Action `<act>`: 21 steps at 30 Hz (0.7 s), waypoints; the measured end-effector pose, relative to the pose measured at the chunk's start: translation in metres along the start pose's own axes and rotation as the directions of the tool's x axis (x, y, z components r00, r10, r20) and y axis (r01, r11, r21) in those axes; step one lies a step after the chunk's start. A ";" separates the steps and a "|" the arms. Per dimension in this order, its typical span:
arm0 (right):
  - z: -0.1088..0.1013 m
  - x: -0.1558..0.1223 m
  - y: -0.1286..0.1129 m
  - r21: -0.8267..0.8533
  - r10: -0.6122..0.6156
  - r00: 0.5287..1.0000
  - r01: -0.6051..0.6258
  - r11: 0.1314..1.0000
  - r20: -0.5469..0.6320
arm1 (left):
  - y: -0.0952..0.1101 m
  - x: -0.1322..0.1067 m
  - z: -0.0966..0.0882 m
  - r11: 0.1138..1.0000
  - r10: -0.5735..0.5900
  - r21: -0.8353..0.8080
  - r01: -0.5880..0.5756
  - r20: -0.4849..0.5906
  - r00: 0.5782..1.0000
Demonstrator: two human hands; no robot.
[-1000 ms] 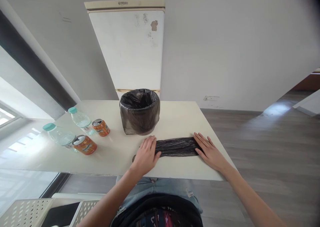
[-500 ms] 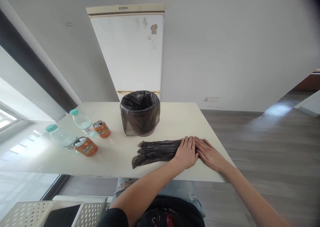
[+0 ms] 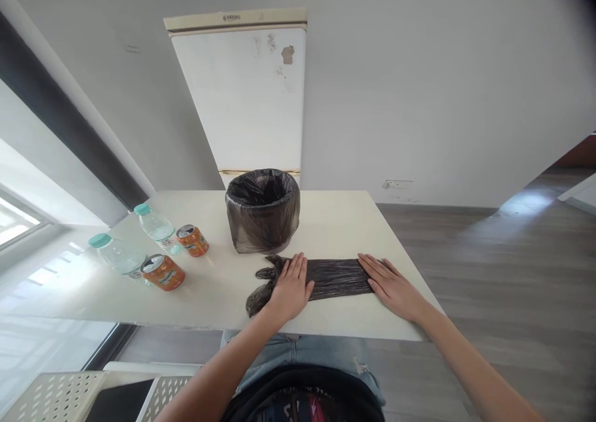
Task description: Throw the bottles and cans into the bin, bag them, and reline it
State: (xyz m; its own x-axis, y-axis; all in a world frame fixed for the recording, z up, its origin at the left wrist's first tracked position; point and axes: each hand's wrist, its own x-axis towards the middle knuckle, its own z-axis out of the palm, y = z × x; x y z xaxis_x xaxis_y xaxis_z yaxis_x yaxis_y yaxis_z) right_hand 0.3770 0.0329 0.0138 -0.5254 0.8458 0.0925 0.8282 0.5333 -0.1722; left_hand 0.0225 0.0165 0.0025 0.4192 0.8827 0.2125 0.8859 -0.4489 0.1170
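Observation:
A black plastic bag (image 3: 333,278) lies flattened in a long strip on the white table (image 3: 335,220) near its front edge. My left hand (image 3: 291,285) rests flat on the bag's left part, fingers stretched out. At the bag's right end my right hand (image 3: 388,282) presses down flat, fingers together and extended. Behind the bag stands a small bin (image 3: 263,211) lined with a black bag.
Two clear water bottles (image 3: 156,224) with teal caps and two orange drink cans (image 3: 162,272) lie at the table's left. A white fridge (image 3: 244,93) stands behind the table. Perforated white chair parts (image 3: 51,397) sit at lower left. Grey wood floor lies to the right.
My left hand slid from the bag's left end to the right beside my right hand, then back left along the bag. The right hand stayed at the right end.

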 end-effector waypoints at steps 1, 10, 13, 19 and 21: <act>0.000 0.000 0.000 0.006 0.000 1.000 0.000 1.000 0.000 | -0.008 -0.008 -0.003 1.000 -0.014 0.004 0.014 -0.016 1.000; -0.002 0.000 -0.001 0.033 0.014 1.000 -0.014 0.999 -0.006 | -0.061 -0.060 -0.027 0.990 -0.117 0.068 0.123 -0.082 0.990; -0.004 0.000 -0.003 0.050 0.013 1.000 -0.013 0.999 -0.009 | -0.065 -0.065 -0.031 0.990 -0.123 0.060 0.128 -0.072 0.990; -0.006 -0.002 0.001 0.147 0.209 0.969 -0.189 0.971 -0.133 | -0.064 -0.065 -0.034 0.992 -0.127 -0.006 0.127 -0.072 0.989; -0.003 -0.002 0.003 0.168 0.318 0.917 -0.284 0.944 -0.240 | -0.064 -0.065 -0.035 0.990 -0.137 -0.027 0.135 -0.073 0.988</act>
State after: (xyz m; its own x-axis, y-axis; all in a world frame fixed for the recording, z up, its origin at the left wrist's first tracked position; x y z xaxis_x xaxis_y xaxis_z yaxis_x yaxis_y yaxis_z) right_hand 0.3816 0.0331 0.0162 -0.1715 0.9489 0.2650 0.8980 0.2612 -0.3540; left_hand -0.0684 -0.0174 0.0148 0.2784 0.9232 0.2650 0.9288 -0.3290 0.1706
